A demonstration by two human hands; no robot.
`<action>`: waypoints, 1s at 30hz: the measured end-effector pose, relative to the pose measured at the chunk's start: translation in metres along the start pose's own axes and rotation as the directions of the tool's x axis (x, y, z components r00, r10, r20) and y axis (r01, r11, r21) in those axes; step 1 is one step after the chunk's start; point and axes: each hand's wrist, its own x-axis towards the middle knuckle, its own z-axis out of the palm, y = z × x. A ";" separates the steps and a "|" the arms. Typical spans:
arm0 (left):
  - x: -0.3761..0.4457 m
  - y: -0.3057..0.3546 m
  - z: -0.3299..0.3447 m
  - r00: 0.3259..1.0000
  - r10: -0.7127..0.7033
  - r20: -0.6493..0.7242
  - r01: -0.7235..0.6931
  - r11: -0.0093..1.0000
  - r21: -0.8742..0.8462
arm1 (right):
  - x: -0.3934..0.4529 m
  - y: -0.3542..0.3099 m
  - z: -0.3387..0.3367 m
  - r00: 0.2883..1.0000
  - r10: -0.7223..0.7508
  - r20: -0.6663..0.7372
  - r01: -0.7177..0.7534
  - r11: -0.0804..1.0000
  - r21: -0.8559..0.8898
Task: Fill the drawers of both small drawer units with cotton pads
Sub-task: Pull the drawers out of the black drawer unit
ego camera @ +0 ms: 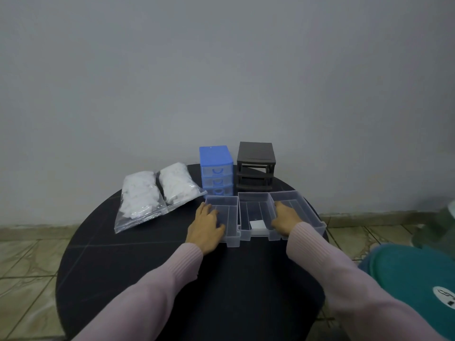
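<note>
Drawers [256,215]: three; pad bags [157,193]: two

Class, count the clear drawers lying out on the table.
3, side by side before the units: left drawer under the left hand, middle drawer, right drawer under the right hand.

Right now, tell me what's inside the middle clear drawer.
The middle drawer holds one white pad near its front, between dividers. The right hand covers its right edge.
</note>
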 end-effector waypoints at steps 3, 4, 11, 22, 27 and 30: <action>0.006 0.003 0.001 1.000 -0.020 -0.011 0.020 0.999 0.033 | 0.007 -0.001 0.000 1.000 -0.010 -0.007 0.010 1.000 0.010; 0.008 0.003 0.001 1.000 -0.026 -0.015 0.027 0.999 0.040 | 0.010 -0.002 0.000 1.000 -0.014 -0.011 0.014 1.000 0.012; 0.026 0.000 0.000 0.998 -0.057 -0.039 0.060 0.996 0.070 | 0.026 -0.011 -0.001 0.999 -0.041 -0.005 0.041 0.999 0.012; 0.027 0.004 0.001 0.954 -0.002 -0.299 -0.007 1.000 -0.028 | 0.035 -0.013 0.001 0.973 -0.077 -0.218 0.060 0.995 -0.080; 0.019 -0.001 -0.010 0.939 -0.022 -0.344 -0.007 0.996 -0.085 | 0.029 -0.026 0.006 0.906 -0.144 -0.398 0.091 0.985 -0.148; 0.014 -0.010 -0.021 0.938 -0.035 -0.344 0.005 0.996 -0.090 | 0.024 -0.039 0.011 0.922 -0.200 -0.330 0.193 0.980 -0.055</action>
